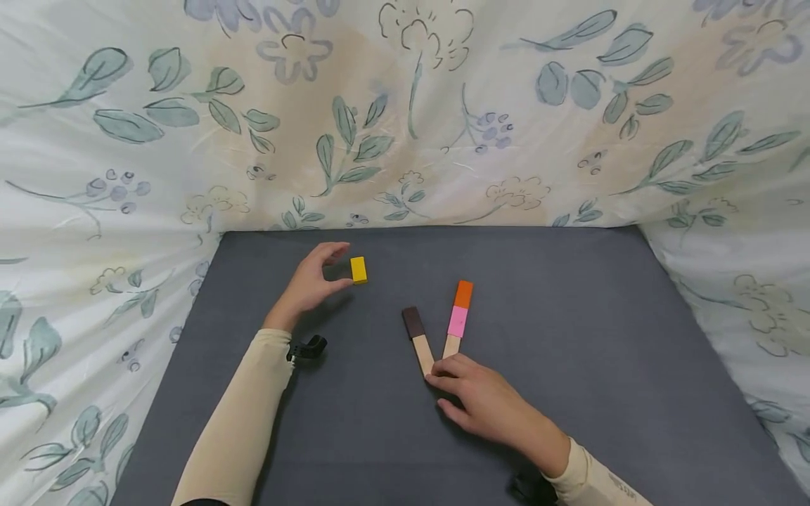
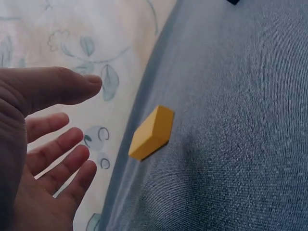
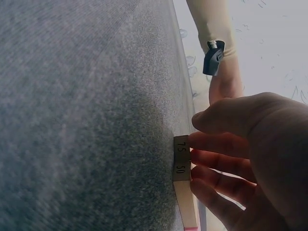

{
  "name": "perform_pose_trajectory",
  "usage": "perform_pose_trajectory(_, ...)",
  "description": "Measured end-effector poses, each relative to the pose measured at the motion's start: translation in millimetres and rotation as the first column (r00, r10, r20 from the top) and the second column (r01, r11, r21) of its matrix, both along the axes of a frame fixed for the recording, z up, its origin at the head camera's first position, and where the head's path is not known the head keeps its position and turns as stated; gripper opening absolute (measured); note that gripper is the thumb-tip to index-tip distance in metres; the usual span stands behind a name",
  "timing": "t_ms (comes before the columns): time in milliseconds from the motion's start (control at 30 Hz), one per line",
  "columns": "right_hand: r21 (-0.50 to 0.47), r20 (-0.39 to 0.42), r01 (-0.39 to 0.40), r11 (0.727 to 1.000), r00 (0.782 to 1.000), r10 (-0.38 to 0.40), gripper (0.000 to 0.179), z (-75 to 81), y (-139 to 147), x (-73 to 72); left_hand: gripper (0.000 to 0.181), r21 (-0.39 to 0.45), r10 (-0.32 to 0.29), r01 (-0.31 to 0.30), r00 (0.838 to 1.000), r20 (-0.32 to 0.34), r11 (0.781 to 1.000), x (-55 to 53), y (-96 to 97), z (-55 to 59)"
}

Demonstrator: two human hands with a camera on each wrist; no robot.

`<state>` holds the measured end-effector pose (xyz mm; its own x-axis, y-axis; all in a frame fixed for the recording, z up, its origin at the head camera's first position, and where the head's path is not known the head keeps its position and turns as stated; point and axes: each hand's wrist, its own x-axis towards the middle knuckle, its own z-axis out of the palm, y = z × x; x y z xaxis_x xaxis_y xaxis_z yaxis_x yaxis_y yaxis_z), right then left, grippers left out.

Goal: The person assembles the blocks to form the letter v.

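On the left of the table, my left hand is beside a small yellow block. Its thumb and fingers are spread, and the left wrist view shows a gap between them and the block. Nearer the middle, two rows of blocks meet in a V: a dark brown block ends one row, an orange block and a pink block the other. Pale wooden pieces form their lower parts. My right hand touches the lower end with extended fingertips, thumb apart. Block ends marked 75 and 50 show there.
A dark grey cloth covers the table. Floral curtains hang behind it and at both sides. A black wrist camera sits on the left forearm.
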<state>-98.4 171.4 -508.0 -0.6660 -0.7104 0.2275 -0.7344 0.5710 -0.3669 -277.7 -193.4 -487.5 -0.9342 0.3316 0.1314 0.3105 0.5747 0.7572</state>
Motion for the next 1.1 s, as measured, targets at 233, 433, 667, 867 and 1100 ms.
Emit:
perform_pose_trajectory(233, 0.004, 0.001, -0.008, 1.0, 1.0, 0.008, 0.037, -0.5, 0, 0.2, 0.075, -0.044, 0.0, 0.004, 0.997, 0.073, 0.999, -9.1, -0.9, -3.9)
perform_pose_trajectory(433, 0.003, -0.016, -0.011, 1.0, 1.0, 0.011, 0.038, -0.8, -1, 0.0, 0.078, -0.051, -0.009, 0.016, 0.99, 0.138, 0.999, -16.8, -1.4, -6.9)
perform_pose_trajectory(667, 0.012, -0.002, -0.002, 1.0, 1.0, 0.002, 0.037, 0.4, 0, -0.2, 0.079, -0.055, -0.02, 0.028, 0.988, 0.152, 0.998, -21.8, 1.1, -9.6)
perform_pose_trajectory(867, 0.017, 0.004, 0.0, 1.0, 1.0, 0.0, 0.038, 0.6, 0, -0.4, 0.079, -0.064, -0.011, 0.022, 0.986, 0.166, 0.998, -23.8, 1.2, -13.6)
perform_pose_trajectory(1100, 0.022, 0.012, 0.007, 1.0, 1.0, -0.007, 0.038, -0.8, 0, -0.4, 0.079, -0.082, -0.015, 0.03, 0.984, 0.176, 0.996, -26.9, 1.6, -17.2)
